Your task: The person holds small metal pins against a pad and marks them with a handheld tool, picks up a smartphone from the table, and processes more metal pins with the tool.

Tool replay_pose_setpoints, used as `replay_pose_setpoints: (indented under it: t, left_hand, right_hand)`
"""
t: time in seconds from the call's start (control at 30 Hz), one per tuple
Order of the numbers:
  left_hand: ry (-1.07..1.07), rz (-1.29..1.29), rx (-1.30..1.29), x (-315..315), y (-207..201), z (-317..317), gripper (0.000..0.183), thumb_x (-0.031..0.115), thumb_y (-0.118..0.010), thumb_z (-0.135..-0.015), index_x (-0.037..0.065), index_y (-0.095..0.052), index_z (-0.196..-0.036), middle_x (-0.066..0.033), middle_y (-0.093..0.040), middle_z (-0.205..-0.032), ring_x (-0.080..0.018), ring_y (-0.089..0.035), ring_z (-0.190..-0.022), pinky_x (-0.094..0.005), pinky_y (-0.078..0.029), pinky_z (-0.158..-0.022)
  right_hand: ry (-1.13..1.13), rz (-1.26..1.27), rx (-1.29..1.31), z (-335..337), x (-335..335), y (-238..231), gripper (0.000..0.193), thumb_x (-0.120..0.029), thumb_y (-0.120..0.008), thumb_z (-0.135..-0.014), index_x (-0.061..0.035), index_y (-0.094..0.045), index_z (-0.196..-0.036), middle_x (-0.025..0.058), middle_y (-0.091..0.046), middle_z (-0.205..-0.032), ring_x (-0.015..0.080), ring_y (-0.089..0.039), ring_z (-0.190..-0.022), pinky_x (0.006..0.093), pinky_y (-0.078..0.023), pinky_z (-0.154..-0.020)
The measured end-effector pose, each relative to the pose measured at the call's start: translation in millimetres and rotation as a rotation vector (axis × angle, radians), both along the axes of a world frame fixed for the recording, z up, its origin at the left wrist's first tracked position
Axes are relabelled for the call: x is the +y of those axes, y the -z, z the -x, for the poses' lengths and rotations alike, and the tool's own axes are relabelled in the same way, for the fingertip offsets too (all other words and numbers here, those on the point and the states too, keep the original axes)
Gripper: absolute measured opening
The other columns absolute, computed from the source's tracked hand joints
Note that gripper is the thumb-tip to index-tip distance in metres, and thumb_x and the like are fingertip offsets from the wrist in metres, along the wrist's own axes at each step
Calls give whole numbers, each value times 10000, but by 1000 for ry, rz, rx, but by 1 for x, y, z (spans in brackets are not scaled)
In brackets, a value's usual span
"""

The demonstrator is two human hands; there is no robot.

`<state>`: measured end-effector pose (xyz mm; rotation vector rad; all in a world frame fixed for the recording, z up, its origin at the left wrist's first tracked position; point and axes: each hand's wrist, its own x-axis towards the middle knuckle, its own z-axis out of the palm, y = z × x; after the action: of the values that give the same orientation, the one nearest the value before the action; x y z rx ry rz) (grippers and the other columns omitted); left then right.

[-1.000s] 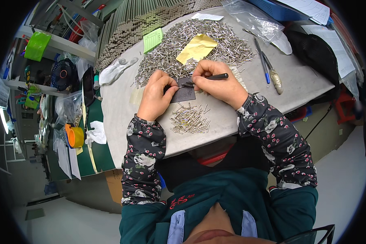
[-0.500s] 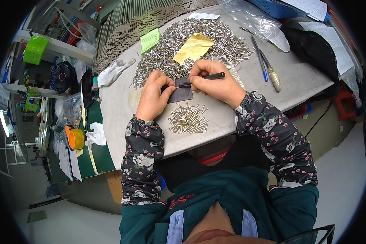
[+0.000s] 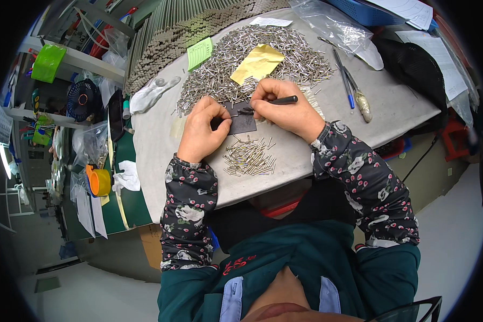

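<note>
In my right hand (image 3: 287, 110) is a slim black-handled tool (image 3: 284, 100), pinched between thumb and fingers. Its dark tip end (image 3: 245, 111) is low over a dark flat pad (image 3: 243, 124). A small thin metal pin (image 3: 234, 115) shows at that tip, between my two hands. My left hand (image 3: 203, 129) is curled at the pad's left edge, with thumb and index finger bent toward each other; what lies between them is dark and cannot be made out. A small pile of metal pins (image 3: 248, 156) lies nearer me, and a large heap of similar pins (image 3: 209, 80) spreads beyond the pad.
A yellow paper (image 3: 257, 63) and a green slip (image 3: 199, 54) lie on the heap. Stacked metal rods (image 3: 172, 43) stand behind. White gloves (image 3: 153, 95) are at left; a blue pen (image 3: 344, 80) and a tape-wrapped tool (image 3: 363, 104) at right, near a plastic bag (image 3: 335, 24).
My left hand has drawn back slightly from the tool's tip, uncovering more of the pin and pad. My right hand keeps its grip on the black-handled tool, almost unmoved.
</note>
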<state>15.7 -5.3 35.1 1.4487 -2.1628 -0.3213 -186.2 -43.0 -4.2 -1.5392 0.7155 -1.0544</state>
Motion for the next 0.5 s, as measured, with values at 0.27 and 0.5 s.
replay_pose_setpoints:
  t: [0.27,0.5]
  left_hand:
    - [-79,29,33,-4,9,7,83,56,-642,-719,13,-604,-778,-92,-525,-794,-259,-564,-762,-343,-456,-683]
    - [-109,42,-3,-3,8,10,82,66,-638,-723,18,-603,-779,-96,-529,-800,-270,-562,-776,-358,-456,-688]
  right_hand:
    - [-113,-61,-5,-1,1,-5,96,-115,-571,-827,-23,-567,-803,24,-615,-677,55,-584,-601,178,-437,-500]
    - [-105,-117,-5,-1,1,-6,70,-95,-558,-817,-29,-568,-795,22,-612,-672,59,-583,-599,181,-431,-493]
